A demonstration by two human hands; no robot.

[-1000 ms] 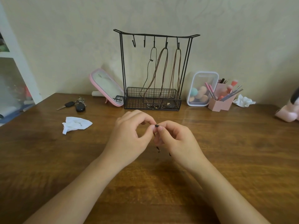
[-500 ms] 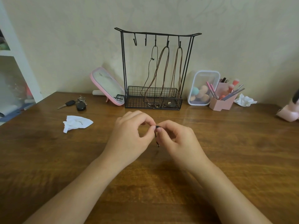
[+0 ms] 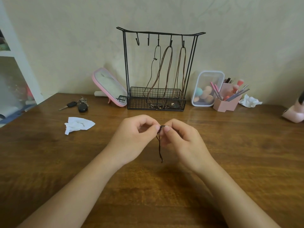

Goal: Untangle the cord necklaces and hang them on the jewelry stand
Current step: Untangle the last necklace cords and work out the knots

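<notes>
Both hands meet above the wooden table (image 3: 49,162), fingertips touching. The left hand (image 3: 136,137) pinches the top of a thin black cord (image 3: 159,148) between thumb and forefinger, its other fingers curled over. The right hand (image 3: 184,140) pinches the same spot from the other side, with the thumbnail facing up and the remaining fingers folded into the palm. A small bunch of the cord sits between the two thumbs. Below it, a short doubled length hangs straight down in the gap between the wrists and ends in a tiny knot or bead. How much more of the cord lies inside the fingers cannot be told.

Straight beyond the hands, against the wall, stands the black wire jewelry stand (image 3: 126,63). A dark necklace (image 3: 154,59) hangs from its middle hook. Two brown necklaces (image 3: 169,71) hang from the two hooks to the right of that one, and their lower ends drop into the stand's mesh basket.

Out past the left hand lies a crumpled white tissue (image 3: 77,125). Farther beyond it are car keys (image 3: 79,104) and a tilted pink mirror (image 3: 108,86) just beside the stand. Beyond the right hand are a clear box (image 3: 207,76) of makeup sponges, a pink holder (image 3: 227,104) full of brushes, and another tissue (image 3: 250,101).
</notes>
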